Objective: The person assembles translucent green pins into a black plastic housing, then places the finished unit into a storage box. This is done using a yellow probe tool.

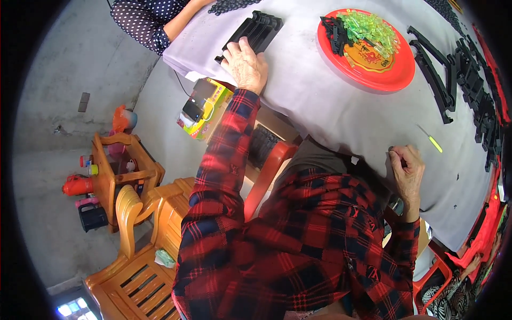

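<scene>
My left hand (246, 66) lies over the near end of a bundle of long black plastic frames (262, 29) at the table's left edge, fingers curled onto it. Close to the table's front edge, my right hand (407, 165) is closed in a pinch. Something small and dark shows at its fingertips, too small to name. A thin tool with a yellow-green handle (436, 144) lies just beyond that hand. At the far middle, a red round tray (368, 82) bears clear greenish plastic pieces (373, 31) and small black parts (336, 34).
Long black strips (434, 74) and a pile of black parts (477, 90) lie along the right side. Another person's arm (184, 20) rests at the far left corner. Below the table's left edge, a yellow box (213, 106) carries a black device. Wooden chairs (144, 266) stand at left.
</scene>
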`<action>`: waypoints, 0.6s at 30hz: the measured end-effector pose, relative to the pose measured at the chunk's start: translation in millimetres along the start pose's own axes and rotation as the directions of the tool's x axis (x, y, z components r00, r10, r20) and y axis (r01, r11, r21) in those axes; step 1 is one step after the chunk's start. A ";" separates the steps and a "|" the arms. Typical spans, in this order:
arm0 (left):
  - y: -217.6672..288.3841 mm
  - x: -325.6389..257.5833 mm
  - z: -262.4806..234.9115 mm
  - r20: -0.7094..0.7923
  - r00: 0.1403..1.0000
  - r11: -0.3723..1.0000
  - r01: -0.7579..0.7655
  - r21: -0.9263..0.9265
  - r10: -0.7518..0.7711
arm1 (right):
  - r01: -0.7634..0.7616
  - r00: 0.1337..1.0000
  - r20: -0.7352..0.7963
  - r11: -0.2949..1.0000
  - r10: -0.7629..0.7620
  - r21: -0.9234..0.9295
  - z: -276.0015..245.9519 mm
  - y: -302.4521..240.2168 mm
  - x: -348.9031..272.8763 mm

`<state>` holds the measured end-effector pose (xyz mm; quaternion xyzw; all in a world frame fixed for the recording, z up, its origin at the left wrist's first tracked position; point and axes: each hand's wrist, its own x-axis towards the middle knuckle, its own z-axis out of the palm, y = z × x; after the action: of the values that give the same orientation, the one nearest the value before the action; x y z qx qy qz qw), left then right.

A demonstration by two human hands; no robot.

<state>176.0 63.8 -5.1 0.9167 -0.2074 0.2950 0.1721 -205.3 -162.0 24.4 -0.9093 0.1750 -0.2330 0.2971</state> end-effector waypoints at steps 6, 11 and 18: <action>-12.5 16.9 -12.3 -0.028 1.000 0.993 -0.015 -0.115 0.012 | -0.030 0.999 0.019 1.000 0.029 0.007 -2.3 -1.7 -0.7; -33.2 60.5 -12.4 0.152 0.987 0.997 -0.039 -0.068 0.049 | -0.023 1.000 0.005 1.000 0.023 0.001 -2.3 -0.9 0.1; -47.5 104.8 19.1 0.538 0.840 0.996 -0.031 -0.087 0.073 | -0.013 1.000 0.002 1.000 0.013 0.011 0.0 -1.3 1.5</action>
<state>285.4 66.8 35.2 0.9497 -0.2830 0.0212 0.1327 -203.8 -161.7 25.8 -0.9067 0.1795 -0.2313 0.3037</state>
